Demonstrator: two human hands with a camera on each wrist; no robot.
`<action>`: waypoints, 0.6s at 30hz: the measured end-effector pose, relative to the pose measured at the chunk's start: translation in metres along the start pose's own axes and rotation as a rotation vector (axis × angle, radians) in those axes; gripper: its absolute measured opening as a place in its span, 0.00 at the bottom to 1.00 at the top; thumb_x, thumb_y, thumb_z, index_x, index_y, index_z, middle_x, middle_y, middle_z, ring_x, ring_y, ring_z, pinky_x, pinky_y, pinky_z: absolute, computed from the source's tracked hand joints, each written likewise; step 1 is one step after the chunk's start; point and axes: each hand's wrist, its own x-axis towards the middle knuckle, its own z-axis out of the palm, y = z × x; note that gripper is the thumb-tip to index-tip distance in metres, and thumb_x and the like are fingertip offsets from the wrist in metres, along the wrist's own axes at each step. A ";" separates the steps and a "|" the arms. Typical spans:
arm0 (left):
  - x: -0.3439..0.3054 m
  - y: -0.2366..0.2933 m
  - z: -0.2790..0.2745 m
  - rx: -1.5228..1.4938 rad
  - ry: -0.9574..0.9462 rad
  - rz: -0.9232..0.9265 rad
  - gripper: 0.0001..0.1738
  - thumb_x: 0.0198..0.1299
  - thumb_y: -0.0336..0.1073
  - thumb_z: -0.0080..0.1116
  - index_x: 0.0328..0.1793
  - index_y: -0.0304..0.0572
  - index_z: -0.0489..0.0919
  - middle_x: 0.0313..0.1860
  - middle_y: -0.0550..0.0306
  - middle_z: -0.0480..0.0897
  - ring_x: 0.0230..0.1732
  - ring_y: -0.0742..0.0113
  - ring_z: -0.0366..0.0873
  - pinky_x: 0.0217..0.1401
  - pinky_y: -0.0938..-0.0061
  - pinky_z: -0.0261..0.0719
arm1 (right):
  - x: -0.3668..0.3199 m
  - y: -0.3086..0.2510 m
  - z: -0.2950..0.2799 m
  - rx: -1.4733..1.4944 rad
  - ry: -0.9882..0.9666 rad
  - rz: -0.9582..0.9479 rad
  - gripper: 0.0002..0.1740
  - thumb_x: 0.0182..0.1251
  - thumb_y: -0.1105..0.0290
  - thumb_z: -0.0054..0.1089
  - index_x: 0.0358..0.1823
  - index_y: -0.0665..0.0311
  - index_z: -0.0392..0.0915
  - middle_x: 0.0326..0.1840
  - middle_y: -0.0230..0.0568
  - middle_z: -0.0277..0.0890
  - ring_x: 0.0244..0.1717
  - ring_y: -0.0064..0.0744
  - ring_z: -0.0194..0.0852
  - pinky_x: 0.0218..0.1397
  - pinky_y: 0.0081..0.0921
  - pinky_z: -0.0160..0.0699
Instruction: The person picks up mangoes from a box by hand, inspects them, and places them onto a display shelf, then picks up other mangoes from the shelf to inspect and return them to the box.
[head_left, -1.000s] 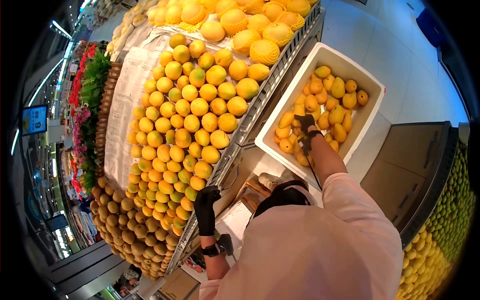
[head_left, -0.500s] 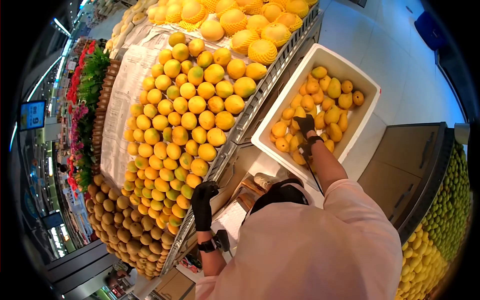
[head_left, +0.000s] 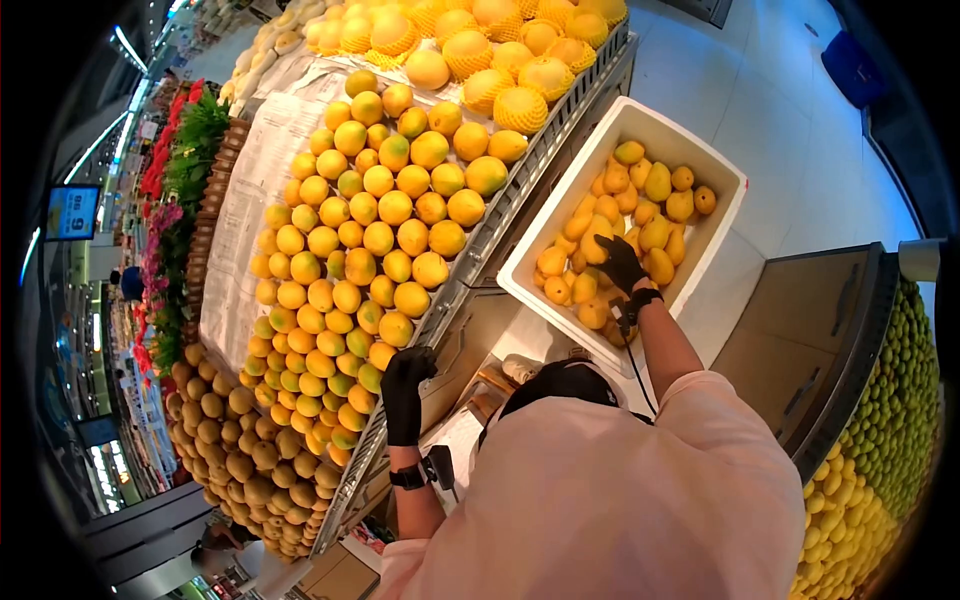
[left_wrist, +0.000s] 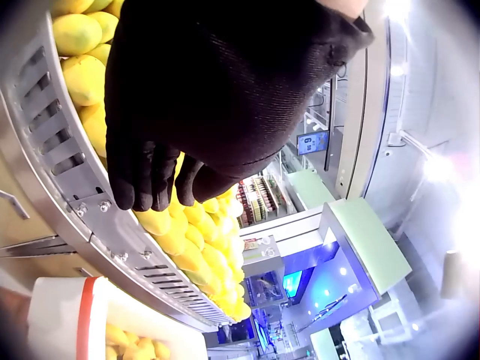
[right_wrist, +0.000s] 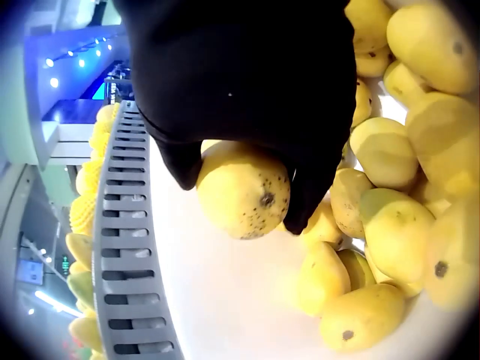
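My right hand [head_left: 622, 264], in a black glove, is over the white foam box [head_left: 722, 215]. Thumb and fingers grip a yellow mango [right_wrist: 244, 191] from its sides, and dark specks dot the end that shows in the right wrist view. Beside it in the box lie several other mangoes [right_wrist: 384, 152]. My left hand [head_left: 404, 392], gloved in black too, hangs with loosely curled fingers at the slotted rail [head_left: 455, 295] of the fruit stand. Nothing shows in it. Just beyond that rail are rows of yellow-green mangoes [head_left: 378, 238].
Net-wrapped yellow fruit [head_left: 467, 55] fills the stand's far end, and brown round fruit [head_left: 240, 465] its near left. A cabinet [head_left: 800, 320] stands right of the box, by green fruit [head_left: 895, 390]. A stool [head_left: 485, 400] sits below the stand.
My right hand has drawn slightly back and its fingers have spread around a mango. The left hand stays near the rail, a little higher in view. The view has shifted slightly.
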 end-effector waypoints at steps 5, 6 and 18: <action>0.006 0.005 0.017 -0.060 -0.034 0.020 0.10 0.68 0.32 0.55 0.51 0.33 0.78 0.44 0.55 0.82 0.44 0.69 0.80 0.48 0.74 0.80 | 0.008 -0.094 -0.061 0.573 -0.115 0.228 0.28 0.61 0.62 0.69 0.58 0.68 0.71 0.52 0.45 0.76 0.52 0.40 0.76 0.54 0.32 0.80; 0.008 0.007 0.021 -0.081 -0.045 0.024 0.10 0.68 0.31 0.55 0.50 0.33 0.78 0.43 0.55 0.82 0.43 0.69 0.80 0.47 0.74 0.80 | 0.009 -0.095 -0.063 0.612 -0.116 0.186 0.26 0.63 0.63 0.67 0.58 0.69 0.71 0.52 0.44 0.75 0.51 0.39 0.76 0.53 0.33 0.81; 0.031 0.028 0.072 0.262 -0.272 0.390 0.20 0.57 0.26 0.65 0.57 0.38 0.76 0.53 0.54 0.80 0.54 0.65 0.78 0.57 0.73 0.77 | 0.011 -0.186 -0.114 1.164 -0.415 0.282 0.30 0.65 0.63 0.65 0.65 0.67 0.67 0.55 0.41 0.74 0.53 0.33 0.77 0.50 0.29 0.82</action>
